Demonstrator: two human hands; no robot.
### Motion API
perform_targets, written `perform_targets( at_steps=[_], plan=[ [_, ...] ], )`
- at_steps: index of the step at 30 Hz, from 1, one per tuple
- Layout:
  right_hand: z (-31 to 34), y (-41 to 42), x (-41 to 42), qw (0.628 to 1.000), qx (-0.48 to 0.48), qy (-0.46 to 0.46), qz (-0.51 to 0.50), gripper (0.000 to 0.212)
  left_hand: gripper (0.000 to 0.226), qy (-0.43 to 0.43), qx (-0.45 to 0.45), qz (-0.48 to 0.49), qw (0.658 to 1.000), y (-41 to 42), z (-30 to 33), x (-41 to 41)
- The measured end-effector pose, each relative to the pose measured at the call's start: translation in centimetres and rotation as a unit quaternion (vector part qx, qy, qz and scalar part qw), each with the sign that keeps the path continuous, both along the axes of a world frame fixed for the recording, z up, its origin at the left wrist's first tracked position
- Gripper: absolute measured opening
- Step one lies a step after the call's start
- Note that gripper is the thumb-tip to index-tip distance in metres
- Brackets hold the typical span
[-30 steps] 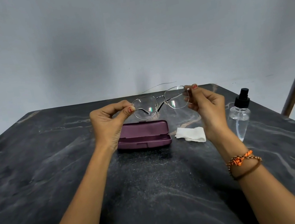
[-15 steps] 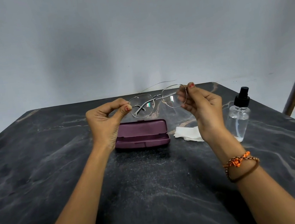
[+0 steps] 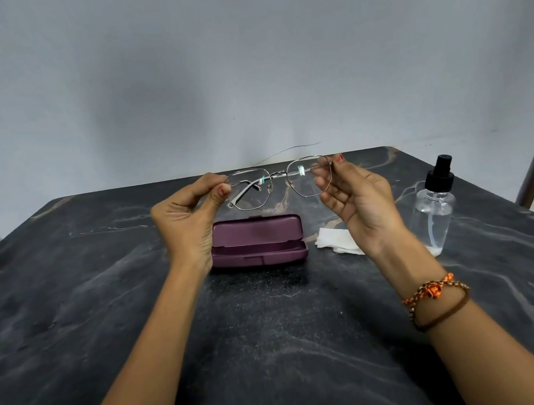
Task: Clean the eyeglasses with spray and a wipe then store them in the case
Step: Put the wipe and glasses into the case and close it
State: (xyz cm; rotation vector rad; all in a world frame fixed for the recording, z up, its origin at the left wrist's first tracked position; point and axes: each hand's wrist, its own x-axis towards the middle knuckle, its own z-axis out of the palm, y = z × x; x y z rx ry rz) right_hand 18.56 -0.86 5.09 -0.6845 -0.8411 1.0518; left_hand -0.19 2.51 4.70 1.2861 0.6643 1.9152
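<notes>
dark marble table (image 3: 71, 332). open purple hard case (image 3: 257, 241) at centre; clear spray bottle (image 3: 433, 213) at 3 o'clock, white wipe (image 3: 336, 242) between. left hand (image 3: 189, 220) and right hand (image 3: 358, 199) pinch the thin metal-rimmed eyeglasses (image 3: 278, 182) above the case, 12 o'clock.

You are looking down at a dark marble-patterned table (image 3: 280, 355), black with pale grey veins running across it and a few tan streaks near its far edge. Three things are lying or standing directly on it. A purple eyeglass case (image 3: 259, 243) is sitting open near the middle of the far half, its lid tilting back toward the wall. Just to its right a white wipe (image 3: 335, 244) is lying crumpled flat on the surface, close to the case. Further right, well clear of the wipe, a clear spray bottle (image 3: 435, 216) with a black pump top is standing upright.
</notes>
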Motion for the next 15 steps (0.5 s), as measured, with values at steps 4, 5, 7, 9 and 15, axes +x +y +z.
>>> perform_targets(
  at_steps=[4, 5, 7, 9, 15],
  plan=[
    [0.0, 0.0, -0.3, 1.000, 0.005, 0.003, 0.004, 0.014, 0.015, -0.048, -0.017, -0.014, 0.999, 0.0, 0.1, 0.1],
    [0.0, 0.0, -0.4, 1.000, 0.005, 0.002, 0.005, 0.013, 0.015, -0.058, -0.022, -0.019, 0.998, 0.1, 0.1, 0.1],
    [-0.1, 0.0, -0.6, 1.000, 0.003, -0.002, 0.001, 0.013, 0.015, -0.078, -0.030, -0.030, 0.996, 0.1, 0.1, 0.2],
    [-0.2, 0.0, -0.8, 1.000, 0.001, -0.009, -0.006, 0.014, 0.011, -0.099, -0.039, -0.047, 0.993, 0.1, 0.1, 0.3],
    [-0.5, 0.0, -1.2, 0.996, -0.018, -0.053, -0.070, 0.015, 0.013, -0.151, -0.071, -0.117, 0.979, 0.1, 0.0, 0.8]
  ],
)
